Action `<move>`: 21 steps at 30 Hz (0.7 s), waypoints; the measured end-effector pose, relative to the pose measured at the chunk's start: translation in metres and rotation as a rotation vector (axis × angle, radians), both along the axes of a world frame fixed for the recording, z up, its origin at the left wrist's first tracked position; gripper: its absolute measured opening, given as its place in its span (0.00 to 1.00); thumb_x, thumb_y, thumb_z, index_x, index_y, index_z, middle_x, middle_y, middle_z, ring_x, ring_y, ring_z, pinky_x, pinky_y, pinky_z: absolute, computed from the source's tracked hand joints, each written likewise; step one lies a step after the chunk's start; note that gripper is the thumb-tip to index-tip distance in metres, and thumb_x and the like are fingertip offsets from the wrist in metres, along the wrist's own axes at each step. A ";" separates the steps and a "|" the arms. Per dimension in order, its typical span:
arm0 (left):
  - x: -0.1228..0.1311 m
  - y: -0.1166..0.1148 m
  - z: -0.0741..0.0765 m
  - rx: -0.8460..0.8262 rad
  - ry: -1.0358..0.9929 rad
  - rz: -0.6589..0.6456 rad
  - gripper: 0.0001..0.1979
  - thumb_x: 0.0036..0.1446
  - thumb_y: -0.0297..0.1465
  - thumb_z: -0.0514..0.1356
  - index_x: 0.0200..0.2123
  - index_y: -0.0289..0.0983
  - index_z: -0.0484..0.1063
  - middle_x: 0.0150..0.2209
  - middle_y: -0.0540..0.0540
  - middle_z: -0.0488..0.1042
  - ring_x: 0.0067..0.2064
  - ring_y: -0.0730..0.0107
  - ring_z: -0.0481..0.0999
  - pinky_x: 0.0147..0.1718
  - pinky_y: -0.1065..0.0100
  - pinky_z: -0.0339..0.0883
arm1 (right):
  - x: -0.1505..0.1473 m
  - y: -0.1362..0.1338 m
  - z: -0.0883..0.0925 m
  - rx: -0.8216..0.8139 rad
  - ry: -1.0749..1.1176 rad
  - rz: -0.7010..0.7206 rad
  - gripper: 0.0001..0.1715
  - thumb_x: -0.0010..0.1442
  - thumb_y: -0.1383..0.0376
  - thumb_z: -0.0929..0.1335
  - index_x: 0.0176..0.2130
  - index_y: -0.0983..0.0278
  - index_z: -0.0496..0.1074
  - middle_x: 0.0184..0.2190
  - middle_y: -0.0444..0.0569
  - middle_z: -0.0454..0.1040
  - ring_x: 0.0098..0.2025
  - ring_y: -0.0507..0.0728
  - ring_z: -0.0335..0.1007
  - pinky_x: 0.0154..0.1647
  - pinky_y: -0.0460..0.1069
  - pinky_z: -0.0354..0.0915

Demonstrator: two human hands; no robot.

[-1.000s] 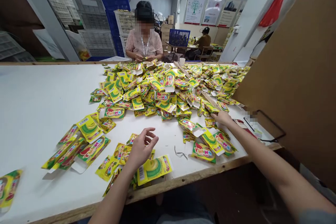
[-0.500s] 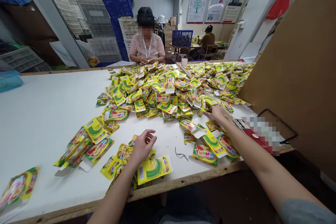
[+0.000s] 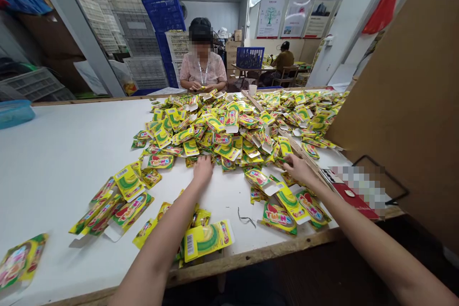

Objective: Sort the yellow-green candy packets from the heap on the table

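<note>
A big heap of yellow-green packets and small boxes (image 3: 222, 139) covers the middle of the white table (image 3: 82, 138). My left hand (image 3: 203, 169) reaches to the near edge of the heap, its fingertips against the packets; what they grip, if anything, is hidden. At the right side of the heap, my right hand (image 3: 297, 168) has its thumb and fingers around the edge of a yellow packet. Below it lie several boxes (image 3: 278, 219) marked TWINS. Beneath my left forearm sit more small packets and a yellow box (image 3: 208, 240) with a barcode.
Several boxes (image 3: 128, 182) lie left of my arm, another (image 3: 22, 260) at the far left. A wooden strip (image 3: 304, 155), a red clipboard (image 3: 353, 196) and a cardboard panel (image 3: 398, 105) are on the right. A person (image 3: 202, 69) sits across the table.
My left hand has moved forward from above the near packets to the heap's edge. My right hand has shifted slightly, and a yellow packet beside it now stands more upright.
</note>
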State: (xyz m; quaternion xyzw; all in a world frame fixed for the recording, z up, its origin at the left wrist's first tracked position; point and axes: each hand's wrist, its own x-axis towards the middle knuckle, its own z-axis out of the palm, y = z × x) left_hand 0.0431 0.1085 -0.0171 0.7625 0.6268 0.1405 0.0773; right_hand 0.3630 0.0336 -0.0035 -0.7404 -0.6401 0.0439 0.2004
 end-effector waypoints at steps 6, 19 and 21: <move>-0.024 -0.016 0.002 -0.072 0.010 -0.191 0.19 0.48 0.28 0.61 0.46 0.38 0.71 0.44 0.39 0.74 0.50 0.53 0.69 0.46 0.60 0.63 | -0.022 0.006 -0.002 -0.002 0.115 0.049 0.05 0.44 0.70 0.70 0.27 0.64 0.70 0.26 0.49 0.75 0.31 0.58 0.70 0.29 0.47 0.59; -0.064 -0.064 0.005 -0.165 -0.424 -0.300 0.13 0.52 0.37 0.54 0.34 0.38 0.76 0.34 0.47 0.78 0.36 0.65 0.75 0.36 0.68 0.68 | -0.115 -0.044 0.046 -0.182 1.091 0.285 0.22 0.34 0.57 0.76 0.27 0.65 0.67 0.24 0.43 0.73 0.25 0.52 0.70 0.27 0.47 0.66; -0.064 -0.072 0.011 -0.150 -0.495 -0.276 0.16 0.55 0.38 0.50 0.35 0.37 0.75 0.34 0.47 0.78 0.36 0.66 0.75 0.36 0.68 0.68 | -0.135 -0.051 0.043 -0.225 1.137 0.343 0.21 0.34 0.58 0.76 0.26 0.66 0.68 0.24 0.44 0.74 0.24 0.51 0.69 0.26 0.47 0.66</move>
